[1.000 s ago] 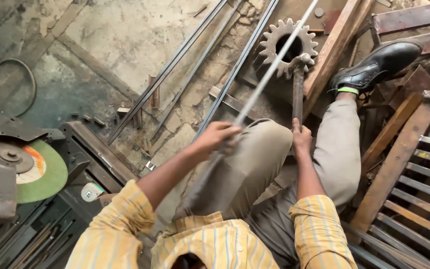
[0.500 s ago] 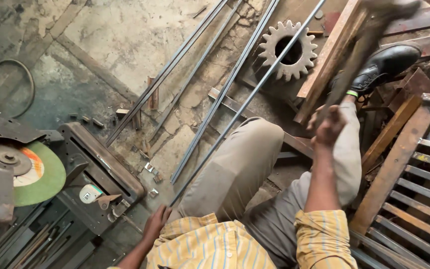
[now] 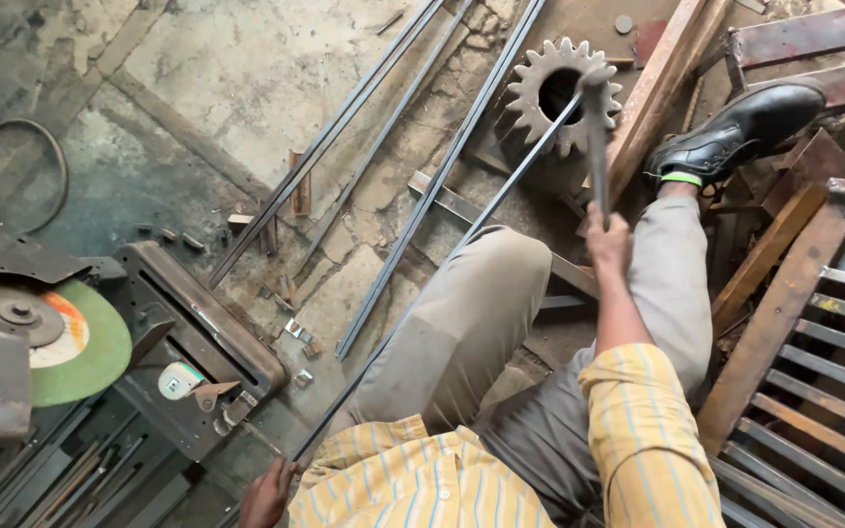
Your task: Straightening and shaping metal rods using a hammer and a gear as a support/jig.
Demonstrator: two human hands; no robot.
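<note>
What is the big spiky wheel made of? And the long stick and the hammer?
The gear wheel looks like rough cast iron or steel: dull grey-brown and rusty. The long rod looks like bare steel, dark and slightly shiny. The hammer in the right hand seems all metal, though blur hides its finish.

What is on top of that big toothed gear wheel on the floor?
On the gear wheel lies the far end of a thin steel rod, with the hammer head down on it, swung by the right hand. The gear's lower edge is hidden behind the knee.
</note>
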